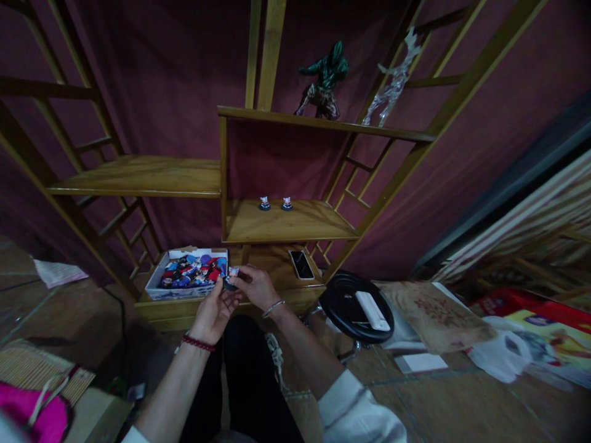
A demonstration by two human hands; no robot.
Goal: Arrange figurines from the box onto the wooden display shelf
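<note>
Between my two hands is a small figurine (233,272), white on top with a dark base. The fingers of my left hand (215,311) close on its base from below, and my right hand (257,286) pinches it from the right side. Just behind them, a white box (154,284) full of several small red, blue and black figurines stands on the bottom shelf. Two similar figurines, a left one (264,203) and a right one (287,203), stand upright side by side on the middle shelf (290,227).
A phone (302,265) lies on the bottom shelf, right of my hands. A round black stool (337,301) carries a white box-like item (372,311). Above, a dark green statue (325,77) and a clear statue (392,80) stand on the upper shelf. Bags and packages lie at right.
</note>
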